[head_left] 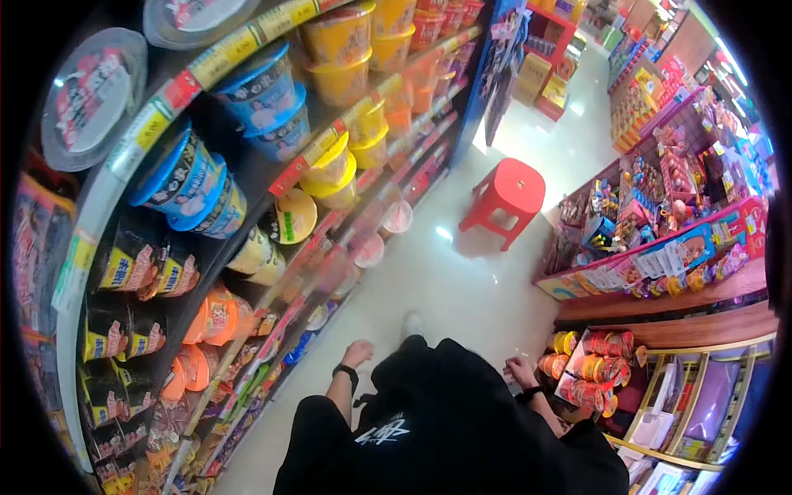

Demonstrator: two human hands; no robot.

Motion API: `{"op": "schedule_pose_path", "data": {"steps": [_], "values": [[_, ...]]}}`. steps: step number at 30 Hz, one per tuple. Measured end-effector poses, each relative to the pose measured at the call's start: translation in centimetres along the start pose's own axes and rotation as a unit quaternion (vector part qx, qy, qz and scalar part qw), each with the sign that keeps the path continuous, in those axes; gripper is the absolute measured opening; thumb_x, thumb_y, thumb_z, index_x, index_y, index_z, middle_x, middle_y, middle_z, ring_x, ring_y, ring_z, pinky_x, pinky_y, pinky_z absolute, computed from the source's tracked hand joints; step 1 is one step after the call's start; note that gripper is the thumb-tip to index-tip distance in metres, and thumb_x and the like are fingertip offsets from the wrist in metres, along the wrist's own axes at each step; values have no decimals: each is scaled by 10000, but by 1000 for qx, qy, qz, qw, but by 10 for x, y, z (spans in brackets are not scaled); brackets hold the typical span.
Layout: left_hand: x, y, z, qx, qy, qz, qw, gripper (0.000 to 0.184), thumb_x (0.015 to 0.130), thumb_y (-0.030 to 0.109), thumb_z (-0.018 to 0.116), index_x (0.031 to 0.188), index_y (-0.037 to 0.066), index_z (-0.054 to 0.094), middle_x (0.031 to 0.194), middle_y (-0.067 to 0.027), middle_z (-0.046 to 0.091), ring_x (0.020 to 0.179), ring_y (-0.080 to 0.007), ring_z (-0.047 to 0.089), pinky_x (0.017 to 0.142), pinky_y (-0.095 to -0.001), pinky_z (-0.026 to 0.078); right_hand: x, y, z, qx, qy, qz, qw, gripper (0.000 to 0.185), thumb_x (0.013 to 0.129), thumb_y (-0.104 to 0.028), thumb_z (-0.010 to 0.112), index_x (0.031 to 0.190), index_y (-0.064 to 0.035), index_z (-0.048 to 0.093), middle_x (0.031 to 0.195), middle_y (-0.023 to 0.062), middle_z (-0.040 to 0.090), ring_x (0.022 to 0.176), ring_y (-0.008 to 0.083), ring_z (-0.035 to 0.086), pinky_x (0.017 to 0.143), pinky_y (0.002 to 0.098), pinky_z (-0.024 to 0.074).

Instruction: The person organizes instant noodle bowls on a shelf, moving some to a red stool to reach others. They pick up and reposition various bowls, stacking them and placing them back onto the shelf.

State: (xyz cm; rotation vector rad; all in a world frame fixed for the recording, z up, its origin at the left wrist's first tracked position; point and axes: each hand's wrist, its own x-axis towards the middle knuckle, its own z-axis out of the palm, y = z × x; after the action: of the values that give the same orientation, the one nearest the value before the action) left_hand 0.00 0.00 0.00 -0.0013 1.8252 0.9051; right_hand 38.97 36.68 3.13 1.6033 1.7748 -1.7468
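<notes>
My left hand (358, 354) hangs low in front of my body, above the pale floor, with a dark band on its wrist. It touches nothing; its fingers are too small and blurred to read. My right hand (520, 373) is at the other side of my black shirt (445, 412), near the red and orange cups (590, 371) on the right but apart from them. Its fingers look loosely curled, and whether anything is between them cannot be made out. One light shoe (413, 323) shows ahead of the shirt.
Shelves of instant noodle cups (285, 124) run along the left. A red plastic stool (510, 194) stands in the aisle (450, 289) ahead. On the right is a bin of packaged snacks (652, 206), with a wooden ledge (685, 318) below it. Boxes (551, 91) stand farther back.
</notes>
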Motion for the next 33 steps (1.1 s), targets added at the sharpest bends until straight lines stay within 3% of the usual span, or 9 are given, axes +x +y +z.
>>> {"op": "schedule_pose_path", "data": {"steps": [2, 13, 20, 23, 25, 27, 28, 29, 33], "values": [[-36, -25, 26, -42, 0, 1, 999, 359, 870, 311, 550, 1046, 10, 638, 880, -139, 690, 742, -191, 674, 729, -328, 533, -51, -11, -16, -17, 23, -22, 999, 278, 907, -210, 548, 1073, 2, 616, 840, 68, 673, 748, 151, 652, 615, 265, 478], [-1, -69, -23, -95, 40, -150, 983, 296, 881, 287, 529, 1048, 53, 601, 861, -112, 690, 696, -210, 668, 535, -328, 463, 46, -46, 5, -139, -31, -12, 990, 308, 868, -220, 602, 1034, 34, 655, 931, 135, 687, 863, 205, 643, 773, 317, 509], [-12, -22, -3, -131, 103, -54, 985, 264, 880, 260, 574, 1027, 53, 645, 856, -88, 688, 711, -179, 661, 623, -326, 506, 62, -129, -8, -167, 31, -18, 985, 357, 842, -302, 585, 1028, -19, 700, 951, 141, 711, 907, 237, 666, 803, 344, 510], [9, 36, -3, -129, 168, 37, 977, 231, 884, 194, 570, 1029, 41, 663, 896, -120, 692, 812, -233, 669, 748, -371, 522, 111, -119, -22, -218, -17, -37, 975, 325, 841, -248, 591, 1009, 19, 669, 883, 154, 700, 840, 234, 663, 768, 341, 521], [27, 86, -12, 63, 241, 135, 959, 238, 892, 178, 570, 1043, 12, 648, 932, -174, 684, 892, -298, 659, 797, -396, 507, 133, -133, -42, -232, -55, -49, 970, 315, 843, -250, 588, 996, 15, 664, 853, 143, 693, 809, 231, 664, 734, 343, 523], [2, 208, -24, 102, 328, 267, 901, 241, 902, 189, 565, 1033, 3, 645, 949, -217, 664, 947, -343, 639, 831, -410, 492, 174, -141, -52, -204, -83, -44, 975, 303, 849, -251, 581, 989, 7, 656, 825, 133, 685, 775, 220, 664, 692, 338, 520], [1, 262, -39, 184, 400, 416, 796, 223, 924, 189, 539, 986, 3, 646, 895, -198, 663, 881, -319, 646, 785, -399, 494, 210, -136, -61, -173, -91, -29, 980, 295, 854, -250, 577, 988, 2, 651, 813, 128, 682, 757, 210, 665, 666, 333, 517], [-17, 319, -48, 136, 368, 363, 845, 210, 934, 180, 526, 926, 3, 638, 832, -157, 655, 789, -294, 629, 728, -376, 487, 231, -132, -68, -145, -101, -10, 984, 287, 860, -249, 572, 987, -3, 646, 800, 123, 678, 738, 200, 665, 640, 327, 514], [-33, 461, -88, 0, 415, 420, 807, 216, 946, 205, 541, 921, 17, 644, 766, -64, 666, 691, -131, 606, 630, -292, 463, 236, -200, -88, -34, -39, -41, 998, 274, 888, -217, 545, 1030, 3, 621, 819, 111, 678, 688, 169, 651, 590, 292, 497]]}}
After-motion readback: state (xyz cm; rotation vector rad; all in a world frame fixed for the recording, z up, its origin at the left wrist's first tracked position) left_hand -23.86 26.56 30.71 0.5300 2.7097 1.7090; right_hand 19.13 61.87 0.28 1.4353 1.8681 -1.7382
